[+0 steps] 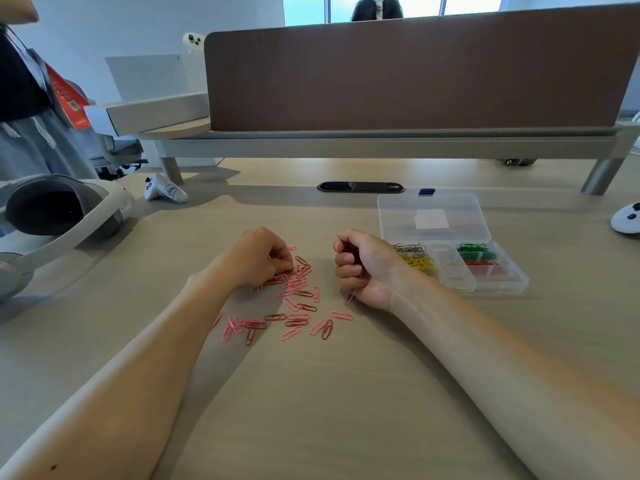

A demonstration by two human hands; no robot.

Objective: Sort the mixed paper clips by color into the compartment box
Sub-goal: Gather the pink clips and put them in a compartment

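one fist, r hand [363,268], contents hidden; l hand [258,258] pinching pink clips [298,295].

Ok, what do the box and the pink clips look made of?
The box looks like clear, glossy hard plastic: the sorted colours show through its walls. The clips look like thin bent wire with a pink coating, slightly shiny; whether the core is metal can't be seen.

You sit at a pale wood-grain desk [311,393]; a brown partition screen [415,74] on grey metal legs [602,174] faces you, a black cable port [360,187] below it, bright windows [304,8] and white wall [121,26] behind.
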